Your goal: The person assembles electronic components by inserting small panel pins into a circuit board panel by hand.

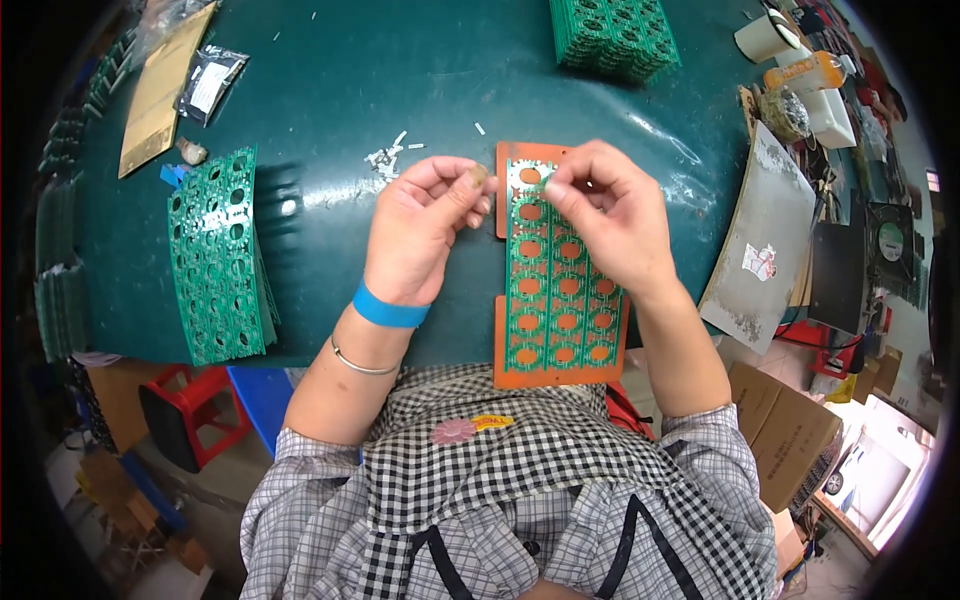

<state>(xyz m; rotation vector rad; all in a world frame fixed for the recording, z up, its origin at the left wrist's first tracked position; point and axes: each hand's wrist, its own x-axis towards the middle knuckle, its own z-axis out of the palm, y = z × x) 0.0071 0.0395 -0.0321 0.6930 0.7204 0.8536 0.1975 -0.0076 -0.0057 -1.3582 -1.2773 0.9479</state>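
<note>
A green circuit board panel point(547, 310) with rows of round openings lies on an orange backing plate point(560, 377) at the table's near edge. Over the panel's upper end, my right hand point(620, 215) has thumb and forefinger pinched together; anything between them is too small to make out. My left hand point(425, 225), a blue band on its wrist, hovers just left of the plate. Its thumb and fingertips are pressed together too, and their contents cannot be made out. Small white pieces point(382, 162) lie scattered on the table beyond the left hand.
On the left stands a stack of green panels point(215, 270); another stack point(615, 40) sits at the far side. A brown board point(160, 95) and a dark bag point(212, 85) lie far left. At right are a grey sheet point(760, 240), an orange bottle point(808, 72) and a white cup point(765, 38).
</note>
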